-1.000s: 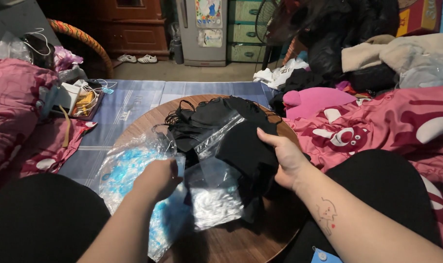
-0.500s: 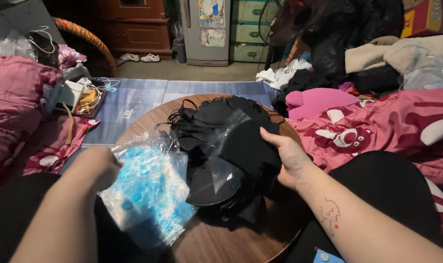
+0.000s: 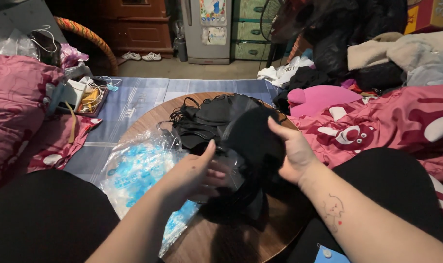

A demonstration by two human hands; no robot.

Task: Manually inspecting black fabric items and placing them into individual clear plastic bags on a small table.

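Over the round tabletop (image 3: 221, 243), the right hand (image 3: 292, 153) grips a black face mask (image 3: 250, 141) upright; the left hand (image 3: 194, 173), nearer the clear sleeve (image 3: 231, 168), pinches it just beside.

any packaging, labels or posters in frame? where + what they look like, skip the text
Stack of clear bags: table's left edge, by left hand; flat, blue-and-white print.
Clear sleeve: between both hands, over black masks; right hand holds them.
Fridge stickers: far wall, grey door; colourful rectangles.
Small tag: bottom edge; blue with white dot.
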